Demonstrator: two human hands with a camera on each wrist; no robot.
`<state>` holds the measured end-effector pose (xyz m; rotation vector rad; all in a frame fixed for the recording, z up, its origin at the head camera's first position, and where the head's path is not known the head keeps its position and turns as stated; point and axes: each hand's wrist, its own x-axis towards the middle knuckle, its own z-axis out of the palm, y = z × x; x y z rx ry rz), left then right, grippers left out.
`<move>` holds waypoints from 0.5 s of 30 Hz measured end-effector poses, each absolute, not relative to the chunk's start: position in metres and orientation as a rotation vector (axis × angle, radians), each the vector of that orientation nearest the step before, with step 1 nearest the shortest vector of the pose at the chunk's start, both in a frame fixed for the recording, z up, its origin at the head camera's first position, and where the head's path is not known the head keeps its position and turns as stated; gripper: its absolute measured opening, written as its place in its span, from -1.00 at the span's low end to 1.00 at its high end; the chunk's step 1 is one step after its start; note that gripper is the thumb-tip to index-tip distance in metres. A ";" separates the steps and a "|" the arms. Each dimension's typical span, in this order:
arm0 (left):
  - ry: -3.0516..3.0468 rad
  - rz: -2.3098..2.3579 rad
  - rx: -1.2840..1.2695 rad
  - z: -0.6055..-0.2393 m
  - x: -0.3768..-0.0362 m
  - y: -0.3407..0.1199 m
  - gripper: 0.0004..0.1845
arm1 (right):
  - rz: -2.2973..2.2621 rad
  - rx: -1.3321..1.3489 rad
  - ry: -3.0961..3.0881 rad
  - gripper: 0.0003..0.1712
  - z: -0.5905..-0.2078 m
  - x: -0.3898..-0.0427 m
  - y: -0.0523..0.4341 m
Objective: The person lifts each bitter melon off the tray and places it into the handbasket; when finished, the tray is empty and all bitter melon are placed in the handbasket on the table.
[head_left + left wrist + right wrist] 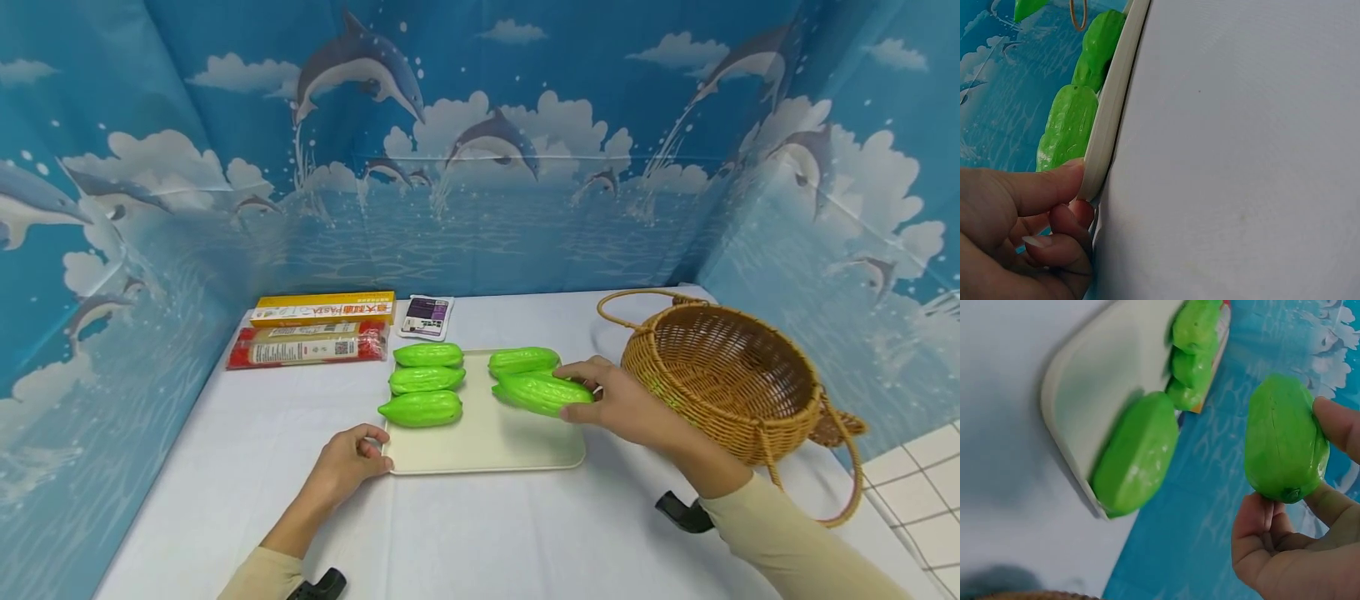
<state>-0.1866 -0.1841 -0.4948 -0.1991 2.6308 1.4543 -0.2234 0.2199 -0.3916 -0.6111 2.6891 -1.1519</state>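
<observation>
Head view: right hand [626,407] fingers clamp a green gourd [542,392]; left hand [347,463] fingers pinch the tray [480,454]; yellow box [324,308] reads "PASTA".

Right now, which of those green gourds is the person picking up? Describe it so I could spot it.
Find the cream tray on the white table, left of the wicker basket. Five green gourds lie there: three stacked left, two right. It is the gourd at front right, the only one gripped by the right hand.
</observation>
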 end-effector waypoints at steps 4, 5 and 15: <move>2.630 1.461 -0.193 -0.492 -0.187 -0.184 -0.68 | -1.164 -0.601 2.700 -0.41 -0.373 -0.219 0.225; 2.631 1.460 -0.192 -0.492 -0.187 -0.184 -0.68 | -1.154 -0.603 2.706 -0.41 -0.368 -0.218 0.226; 2.591 1.479 -0.194 -0.494 -0.184 -0.184 -0.65 | -1.102 -0.576 2.740 -0.42 -0.333 -0.217 0.249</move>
